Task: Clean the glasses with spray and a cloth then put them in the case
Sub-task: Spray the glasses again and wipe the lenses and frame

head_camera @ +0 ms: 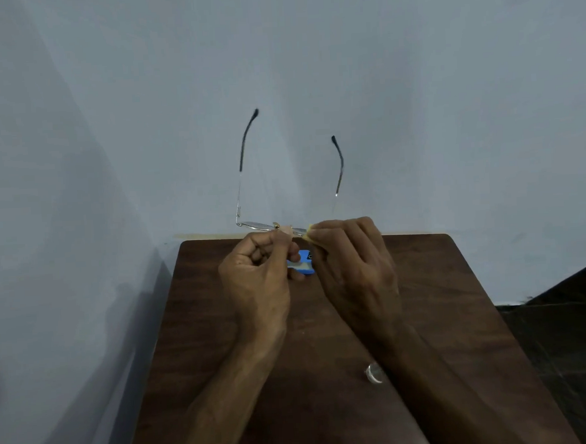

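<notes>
I hold thin-framed glasses [256, 225] above the far end of the wooden table [440, 282], their temples pointing away from me with dark tips up against the wall. My left hand [257, 278] pinches the frame near the bridge. My right hand [355, 262] presses a small yellow cloth [309, 228] around the right lens, which is hidden by the fingers. A blue object [302, 260], possibly the case or the spray, lies on the table under my hands, mostly covered.
A small clear round cap-like item [374, 373] lies on the table beside my right forearm. A pale wall stands right behind the table's far edge. Dark floor shows at the right.
</notes>
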